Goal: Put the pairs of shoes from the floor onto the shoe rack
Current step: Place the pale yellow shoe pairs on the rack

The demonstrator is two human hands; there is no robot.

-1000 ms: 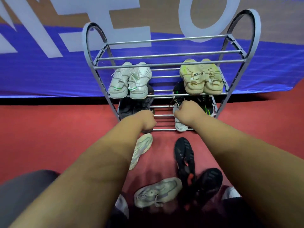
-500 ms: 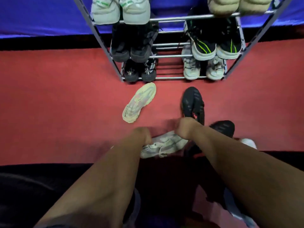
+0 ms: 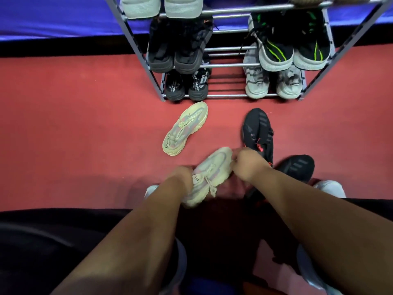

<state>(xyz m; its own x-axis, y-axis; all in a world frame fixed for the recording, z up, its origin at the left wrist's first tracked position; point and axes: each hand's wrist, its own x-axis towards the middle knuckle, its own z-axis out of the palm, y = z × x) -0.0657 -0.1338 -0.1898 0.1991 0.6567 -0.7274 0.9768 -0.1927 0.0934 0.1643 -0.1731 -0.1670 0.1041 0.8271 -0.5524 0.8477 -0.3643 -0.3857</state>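
Red floor [image 3: 74, 135]: both hands, left hand [image 3: 182, 177] and right hand [image 3: 248, 165], apparently grasp one cream shoe [image 3: 210, 173]; its mate [image 3: 185, 128] beyond, black pair [image 3: 258, 130] alongside, unracked; shoe rack [image 3: 231, 64] mostly filled.

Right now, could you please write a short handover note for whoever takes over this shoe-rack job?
Left hand and right hand together grip one cream sneaker, heel and toe.
Its mate, the second cream sneaker, lies on the red floor before the shoe rack.
Two black sneakers also remain on the floor.
Done: visible rack shelves hold pairs at both ends.
Left: rack the cream pair, then the black pair.
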